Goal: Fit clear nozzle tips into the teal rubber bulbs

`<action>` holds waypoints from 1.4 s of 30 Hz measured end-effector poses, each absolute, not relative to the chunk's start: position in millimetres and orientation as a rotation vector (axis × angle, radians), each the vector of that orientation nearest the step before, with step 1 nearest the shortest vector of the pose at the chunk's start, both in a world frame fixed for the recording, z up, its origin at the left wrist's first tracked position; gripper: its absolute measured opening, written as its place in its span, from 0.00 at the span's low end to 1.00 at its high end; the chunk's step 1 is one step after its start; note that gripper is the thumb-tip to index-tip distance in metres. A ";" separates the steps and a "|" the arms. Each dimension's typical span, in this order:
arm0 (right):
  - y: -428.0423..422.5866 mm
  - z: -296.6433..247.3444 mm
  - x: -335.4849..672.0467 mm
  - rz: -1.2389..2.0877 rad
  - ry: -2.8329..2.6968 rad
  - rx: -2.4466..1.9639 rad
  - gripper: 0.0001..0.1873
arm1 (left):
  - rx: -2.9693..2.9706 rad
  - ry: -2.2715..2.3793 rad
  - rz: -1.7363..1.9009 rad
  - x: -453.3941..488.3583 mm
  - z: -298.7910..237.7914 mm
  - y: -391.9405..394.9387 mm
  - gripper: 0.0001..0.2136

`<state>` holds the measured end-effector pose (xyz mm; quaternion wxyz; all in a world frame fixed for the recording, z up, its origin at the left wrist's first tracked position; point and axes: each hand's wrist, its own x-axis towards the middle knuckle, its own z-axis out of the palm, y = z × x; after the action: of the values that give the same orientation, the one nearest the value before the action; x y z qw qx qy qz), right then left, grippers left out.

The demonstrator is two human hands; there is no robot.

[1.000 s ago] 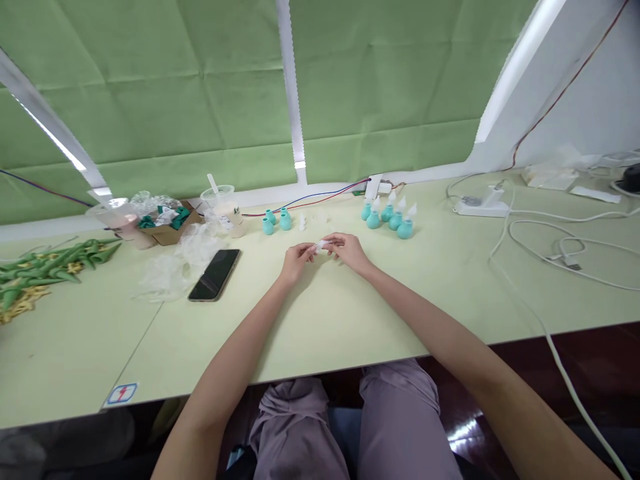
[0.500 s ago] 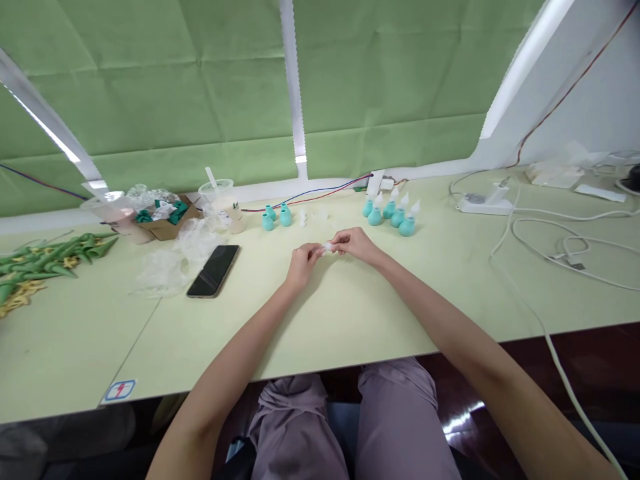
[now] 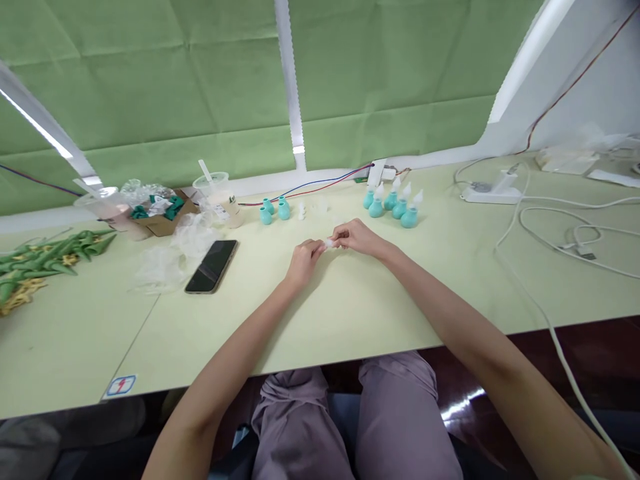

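My left hand point(image 3: 303, 258) and my right hand point(image 3: 356, 237) meet over the middle of the pale green table point(image 3: 350, 300), fingers pinched together on a small clear white plastic piece point(image 3: 329, 244) held between them. Behind my hands stand three teal bulbs without tips point(image 3: 274, 211) and several teal bulbs with white tips point(image 3: 395, 205). A few loose clear tips point(image 3: 313, 210) lie between the two groups.
A black phone point(image 3: 212, 266) lies left of my hands beside crumpled clear plastic bags point(image 3: 170, 257). Further left are a cardboard box of teal parts point(image 3: 159, 215), two drink cups point(image 3: 220, 197) and green pointed pieces point(image 3: 45, 260). White cables and a power strip point(image 3: 493, 194) cover the right side.
The view has shifted slightly; my hands stay together on the small clear piece, with the fingers working it a little. Nothing else on the table has moved.
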<state>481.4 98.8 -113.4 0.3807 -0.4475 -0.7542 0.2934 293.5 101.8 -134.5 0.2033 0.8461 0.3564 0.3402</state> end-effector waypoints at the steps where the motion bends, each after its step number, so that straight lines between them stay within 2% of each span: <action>1: 98.8 -113.7 481.7 0.744 -1.937 -1.146 0.04 | 2.366 0.997 0.950 293.7 -135.2 101.8 0.13; 9: 94.0 -110.3 481.8 0.660 -2.059 -1.175 0.04 | 2.440 0.984 0.929 294.8 -141.8 98.8 0.14; 14: 97.2 -117.9 481.9 0.807 -1.946 -1.154 0.02 | 2.393 0.995 0.973 294.4 -144.2 105.0 0.14; 23: 99.1 -124.8 469.2 1.053 -1.684 -0.943 0.20 | 1.875 0.930 1.082 296.8 -131.8 107.7 0.14; 27: 99.7 -126.3 461.1 1.058 -1.579 -0.921 0.21 | 1.752 0.840 1.023 295.8 -129.3 109.4 0.16; 33: 104.3 -132.2 456.1 1.095 -1.371 -0.939 0.21 | 1.930 1.434 1.394 279.7 -114.6 179.5 0.12; 37: 105.2 -134.3 457.1 1.029 -1.332 -0.943 0.18 | 2.212 1.951 1.210 264.0 -98.5 228.3 0.22; 39: 106.3 -134.9 458.1 1.012 -1.318 -0.932 0.17 | 2.172 2.137 1.180 256.9 -97.6 242.2 0.26; 42: 108.2 -135.3 458.7 1.012 -1.312 -0.928 0.16 | 1.971 2.275 1.144 247.8 -106.9 253.3 0.27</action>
<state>458.7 108.2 -135.3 0.5822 -0.3972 -0.5617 0.4333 247.8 253.3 -106.9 -0.0391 0.6115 0.7060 0.3550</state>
